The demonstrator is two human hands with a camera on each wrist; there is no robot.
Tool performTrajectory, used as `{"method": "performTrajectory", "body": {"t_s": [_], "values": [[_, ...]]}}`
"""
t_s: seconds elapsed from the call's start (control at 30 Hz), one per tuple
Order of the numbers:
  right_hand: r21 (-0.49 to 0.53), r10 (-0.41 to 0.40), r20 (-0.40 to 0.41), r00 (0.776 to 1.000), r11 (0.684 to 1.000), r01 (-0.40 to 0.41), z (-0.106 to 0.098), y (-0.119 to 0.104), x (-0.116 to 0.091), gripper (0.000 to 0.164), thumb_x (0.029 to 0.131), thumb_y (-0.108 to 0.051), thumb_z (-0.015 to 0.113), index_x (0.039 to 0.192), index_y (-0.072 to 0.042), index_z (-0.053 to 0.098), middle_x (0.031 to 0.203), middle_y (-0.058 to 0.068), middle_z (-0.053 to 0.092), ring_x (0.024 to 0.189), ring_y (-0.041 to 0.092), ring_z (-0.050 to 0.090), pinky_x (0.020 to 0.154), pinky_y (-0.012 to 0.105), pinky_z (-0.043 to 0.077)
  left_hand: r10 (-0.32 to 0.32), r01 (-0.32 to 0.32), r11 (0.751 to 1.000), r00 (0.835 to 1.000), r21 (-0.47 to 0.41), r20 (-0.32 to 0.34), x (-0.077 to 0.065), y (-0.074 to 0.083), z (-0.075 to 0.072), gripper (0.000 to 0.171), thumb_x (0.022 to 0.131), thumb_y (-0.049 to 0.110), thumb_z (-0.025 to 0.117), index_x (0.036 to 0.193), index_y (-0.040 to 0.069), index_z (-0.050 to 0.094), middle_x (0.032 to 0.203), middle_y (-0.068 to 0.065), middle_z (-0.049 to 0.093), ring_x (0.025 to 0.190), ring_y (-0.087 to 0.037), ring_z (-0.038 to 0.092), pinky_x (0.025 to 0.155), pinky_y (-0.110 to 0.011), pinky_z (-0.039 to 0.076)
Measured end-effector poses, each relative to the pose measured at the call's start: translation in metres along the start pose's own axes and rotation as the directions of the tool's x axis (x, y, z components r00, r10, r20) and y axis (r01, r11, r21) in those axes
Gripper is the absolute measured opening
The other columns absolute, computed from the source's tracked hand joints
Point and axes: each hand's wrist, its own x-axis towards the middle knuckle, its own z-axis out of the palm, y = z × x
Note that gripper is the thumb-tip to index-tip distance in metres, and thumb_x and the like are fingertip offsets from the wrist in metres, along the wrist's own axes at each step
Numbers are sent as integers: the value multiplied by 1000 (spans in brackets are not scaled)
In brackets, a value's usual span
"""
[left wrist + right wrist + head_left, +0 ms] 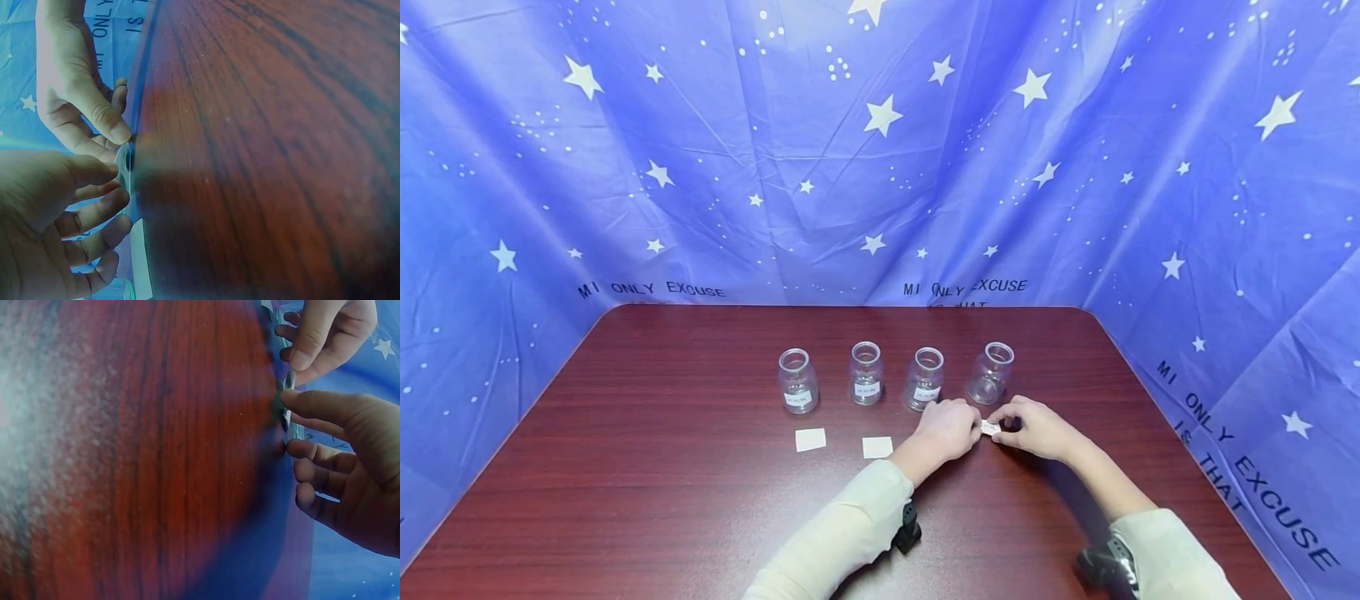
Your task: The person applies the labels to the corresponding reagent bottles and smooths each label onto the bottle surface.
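A small white label [990, 427] with faint dark print is between my two hands, in front of the rightmost glass jar [991, 377]. My left hand [947, 429] pinches its left side between thumb and fingertips. On the opposite side, my right hand [1037, 427] has it between thumb and forefinger. In the left wrist view, the label [124, 160] appears as a thin, slightly bent strip close to the tabletop. The right wrist view shows both thumbs at the label [289, 379] nearly edge-on. No label shows on the rightmost jar.
Left of that jar stand three open jars, the left one [797, 379], the middle one [866, 371] and one [924, 377] behind my left hand, each bearing a white printed label. Two blank white slips [810, 439] lie before them on the brown table [700, 500]. A starry blue curtain [880, 167] surrounds it.
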Motion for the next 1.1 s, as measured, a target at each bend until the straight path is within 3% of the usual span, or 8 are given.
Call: {"method": "performTrajectory", "body": {"t_s": [0.2,0.33,0.5,0.7,0.8,1.0,1.07,1.1], "values": [[3,-3,-88,996,1000,3,3,-1,-2,8,77,-11,72,82,-16,68,77,-6,58,66,3,47,61,21,40,-18,16,999,999,-45,-34,-3,1,-6,12,87,27,60,77,26,65,74,10,62,72,-6,61,58,-26,48],[1,-23,-158,987,1000,23,2,-4,-3,8,77,-9,71,78,-15,67,75,-9,59,59,-1,40,55,20,37,-74,68,992,996,-103,-51,-4,1,-6,10,87,28,60,84,28,69,79,10,66,77,-7,63,60,-27,48],[-22,-5,-198,980,1000,1,-1,-7,-2,6,79,-10,70,78,-15,66,76,-9,57,58,-3,40,54,20,37,-164,153,973,985,-172,-57,-5,1,-8,13,89,36,59,92,28,69,89,9,69,84,-9,65,65,-28,50],[-35,13,-236,972,999,-22,-4,-11,-3,11,79,-9,70,80,-19,65,79,-9,59,58,-2,42,53,20,37,-247,218,938,965,-268,-81,-5,-1,-10,17,88,41,60,87,26,67,80,12,67,73,-6,63,57,-25,46],[-39,-1,-258,966,999,-9,-4,-11,-3,12,79,-8,70,80,-20,66,78,-9,59,57,-2,41,52,20,36,-253,204,906,963,-370,-90,-6,-4,-10,17,86,38,62,81,23,69,72,12,65,64,-3,57,55,-21,42],[-54,-35,-301,953,998,19,-2,-10,-2,14,76,-9,72,79,-21,66,77,-10,59,58,-3,41,53,19,36,-280,194,806,957,-559,-72,-6,-8,-5,15,84,30,63,79,18,71,67,10,63,60,-1,50,57,-18,40],[-55,-39,-306,951,998,23,-1,-10,-2,15,76,-9,73,79,-22,66,77,-11,59,59,-1,43,54,19,37,-289,195,763,956,-616,-57,-5,-9,-4,15,84,27,63,80,16,71,66,8,64,58,-1,51,57,-17,41],[-56,-42,-309,950,998,26,-1,-10,-2,15,75,-8,73,79,-22,66,77,-11,59,59,0,43,54,19,37,-295,197,728,954,-657,-41,-5,-9,-4,15,85,26,63,80,14,71,66,7,65,56,-1,52,55,-16,41]]}}
